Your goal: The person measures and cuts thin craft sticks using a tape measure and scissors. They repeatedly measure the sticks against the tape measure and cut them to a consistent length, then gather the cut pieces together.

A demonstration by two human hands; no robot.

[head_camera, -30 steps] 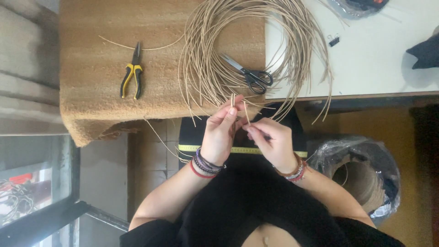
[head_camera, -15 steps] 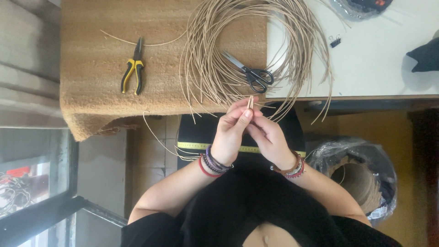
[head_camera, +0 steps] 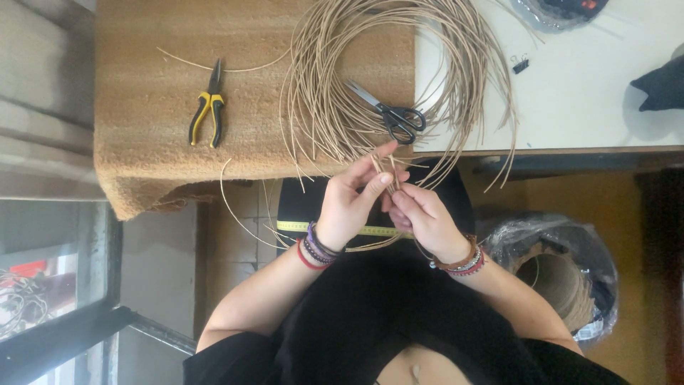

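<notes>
Far to the left of the scissors, a pair of yellow-handled pliers [head_camera: 207, 109] lies on the brown woven mat [head_camera: 142, 142] that covers that end of the surface, a single loose strand curving just above it. Moving right, the big coil of thin tan rattan cane [head_camera: 335, 107] sprawls across the mat's edge and onto the white surface [head_camera: 584, 93], and the black-handled scissors [head_camera: 390, 113] rest on top of the coil, blades pointing left. Just below the scissors, off the edge of the surface, the left hand [head_camera: 350, 203] is up with its fingers pinched around a few cane strand ends [head_camera: 385, 167], wrist stacked with coloured bracelets. Right beside it, touching, the right hand [head_camera: 426, 217] has its fingers closed on the same strands. A yellow measuring tape [head_camera: 299, 226] lies across the dark lap below the hands. Further right of the scissors, a small black binder clip [head_camera: 521, 65] sits on the white surface, and lower right a plastic-wrapped roll [head_camera: 563, 278] stands on the floor.
</notes>
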